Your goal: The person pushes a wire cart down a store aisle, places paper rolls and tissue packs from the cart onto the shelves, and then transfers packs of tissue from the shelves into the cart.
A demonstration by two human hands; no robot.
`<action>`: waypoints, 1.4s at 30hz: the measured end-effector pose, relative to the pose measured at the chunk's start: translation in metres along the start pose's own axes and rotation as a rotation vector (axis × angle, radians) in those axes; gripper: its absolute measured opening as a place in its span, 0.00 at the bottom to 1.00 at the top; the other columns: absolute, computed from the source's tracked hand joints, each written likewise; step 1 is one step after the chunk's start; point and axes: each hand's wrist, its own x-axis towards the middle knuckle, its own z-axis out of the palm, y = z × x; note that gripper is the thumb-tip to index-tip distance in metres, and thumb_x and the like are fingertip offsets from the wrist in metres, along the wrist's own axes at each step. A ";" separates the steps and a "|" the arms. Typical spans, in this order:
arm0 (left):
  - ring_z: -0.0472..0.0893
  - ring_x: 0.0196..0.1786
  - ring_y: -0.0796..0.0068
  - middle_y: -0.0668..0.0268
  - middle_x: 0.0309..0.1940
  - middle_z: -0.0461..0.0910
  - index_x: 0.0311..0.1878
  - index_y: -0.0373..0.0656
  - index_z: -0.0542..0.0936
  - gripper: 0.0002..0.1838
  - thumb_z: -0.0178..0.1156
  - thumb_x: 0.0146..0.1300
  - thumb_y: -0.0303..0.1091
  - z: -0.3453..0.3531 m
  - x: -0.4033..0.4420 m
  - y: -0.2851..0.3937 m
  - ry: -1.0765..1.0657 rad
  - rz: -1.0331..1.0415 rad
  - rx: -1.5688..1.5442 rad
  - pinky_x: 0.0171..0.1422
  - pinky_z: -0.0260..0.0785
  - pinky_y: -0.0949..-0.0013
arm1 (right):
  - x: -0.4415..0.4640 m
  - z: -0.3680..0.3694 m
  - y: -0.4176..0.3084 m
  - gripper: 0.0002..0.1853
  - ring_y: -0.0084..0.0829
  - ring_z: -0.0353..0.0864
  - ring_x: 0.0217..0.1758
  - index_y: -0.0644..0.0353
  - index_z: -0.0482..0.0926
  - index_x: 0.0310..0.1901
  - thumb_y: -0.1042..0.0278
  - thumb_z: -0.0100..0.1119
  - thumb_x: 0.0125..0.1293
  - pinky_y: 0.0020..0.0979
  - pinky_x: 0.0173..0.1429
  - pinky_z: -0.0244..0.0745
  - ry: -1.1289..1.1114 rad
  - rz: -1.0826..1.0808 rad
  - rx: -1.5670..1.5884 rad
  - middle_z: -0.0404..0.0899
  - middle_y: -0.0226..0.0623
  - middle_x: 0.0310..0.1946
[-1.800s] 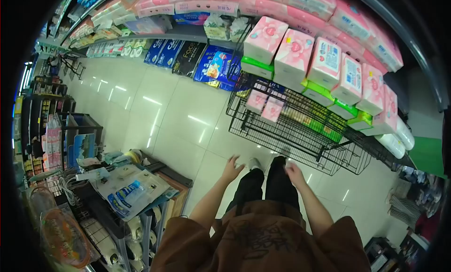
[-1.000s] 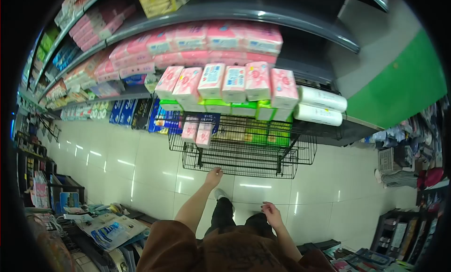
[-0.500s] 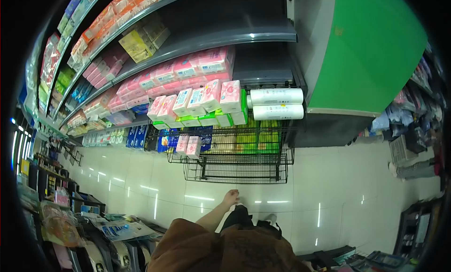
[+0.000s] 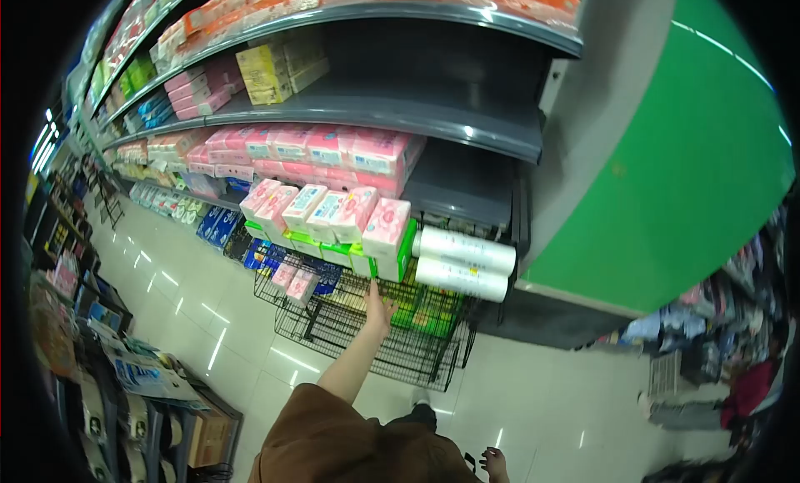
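Note:
My left hand reaches forward over the black wire basket, its fingers apart and near the front of a row of pink-and-white tissue packs. Nothing shows in it. Green packs lie beneath the pink ones. Two white rolls are stacked at the row's right end. Two small pink packs sit at the basket's left. My right hand hangs low near my body at the bottom edge, away from the goods; its fingers are partly curled and too small to read.
Shelves with pink, yellow and orange packs rise behind the basket. A green panel stands at the right, with clothing past it. At lower left is a display stand with packaged goods. Tiled floor shows below.
My left hand has moved forward from beside my legs to the basket's front, fingers now spread. The view has tilted and come nearer the shelves. My right hand has come into view at the bottom.

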 end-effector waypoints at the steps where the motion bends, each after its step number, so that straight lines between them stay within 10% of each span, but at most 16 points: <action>1: 0.69 0.66 0.48 0.52 0.72 0.58 0.78 0.40 0.41 0.42 0.50 0.76 0.53 0.011 0.006 -0.003 0.077 0.001 0.037 0.69 0.68 0.49 | 0.011 -0.010 -0.006 0.23 0.34 0.85 0.36 0.60 0.72 0.61 0.64 0.59 0.67 0.31 0.36 0.78 0.019 -0.034 0.007 0.82 0.39 0.41; 8: 0.79 0.49 0.66 0.60 0.52 0.73 0.61 0.40 0.61 0.18 0.46 0.79 0.41 0.044 0.030 -0.026 0.266 0.061 -0.092 0.45 0.75 0.58 | 0.094 -0.099 -0.070 0.22 0.32 0.84 0.39 0.59 0.71 0.64 0.58 0.54 0.73 0.30 0.39 0.79 0.006 -0.238 -0.141 0.82 0.41 0.47; 11: 0.83 0.47 0.65 0.59 0.54 0.74 0.73 0.40 0.51 0.24 0.38 0.81 0.40 0.044 0.036 -0.029 0.261 0.034 -0.057 0.44 0.75 0.58 | 0.101 -0.098 -0.153 0.22 0.29 0.83 0.43 0.59 0.72 0.63 0.55 0.52 0.76 0.27 0.42 0.79 -0.035 -0.337 -0.141 0.82 0.40 0.47; 14: 0.85 0.44 0.65 0.58 0.54 0.75 0.73 0.38 0.51 0.25 0.39 0.81 0.41 0.043 0.040 -0.033 0.309 0.073 -0.131 0.44 0.78 0.59 | 0.103 -0.049 -0.266 0.18 0.29 0.84 0.38 0.61 0.72 0.61 0.68 0.54 0.70 0.28 0.38 0.78 -0.092 -0.470 -0.078 0.82 0.39 0.43; 21: 0.85 0.45 0.63 0.59 0.47 0.78 0.60 0.41 0.64 0.26 0.44 0.78 0.57 0.042 0.054 -0.055 0.435 0.206 -0.179 0.43 0.80 0.54 | 0.097 0.057 -0.520 0.26 0.38 0.72 0.62 0.67 0.61 0.71 0.71 0.53 0.76 0.38 0.68 0.66 -0.178 -1.036 -0.109 0.70 0.49 0.63; 26: 0.84 0.37 0.63 0.57 0.40 0.80 0.59 0.32 0.69 0.32 0.43 0.77 0.58 0.062 0.072 -0.057 0.585 0.203 -0.291 0.38 0.79 0.58 | 0.135 0.091 -0.606 0.21 0.46 0.69 0.68 0.68 0.68 0.65 0.68 0.52 0.75 0.41 0.71 0.63 -0.105 -1.481 -0.370 0.69 0.52 0.64; 30: 0.85 0.30 0.59 0.56 0.34 0.82 0.52 0.31 0.73 0.30 0.44 0.78 0.56 0.091 0.049 -0.052 0.715 0.245 -0.259 0.30 0.80 0.59 | 0.141 0.083 -0.635 0.20 0.47 0.66 0.71 0.69 0.69 0.63 0.67 0.50 0.76 0.43 0.74 0.58 -0.300 -1.423 -0.336 0.67 0.52 0.66; 33: 0.86 0.29 0.59 0.53 0.35 0.84 0.46 0.28 0.77 0.30 0.46 0.77 0.54 0.092 0.048 -0.058 0.914 0.228 -0.045 0.30 0.82 0.58 | 0.183 0.087 -0.633 0.20 0.42 0.66 0.71 0.68 0.67 0.65 0.67 0.49 0.77 0.39 0.74 0.58 -0.540 -0.901 -0.182 0.68 0.49 0.66; 42: 0.87 0.27 0.60 0.52 0.31 0.85 0.40 0.26 0.79 0.29 0.49 0.77 0.51 0.091 0.054 -0.072 0.961 0.274 -0.103 0.28 0.80 0.62 | 0.172 0.091 -0.651 0.16 0.34 0.69 0.60 0.65 0.67 0.62 0.70 0.40 0.78 0.36 0.67 0.64 -0.674 -0.922 -0.099 0.68 0.42 0.60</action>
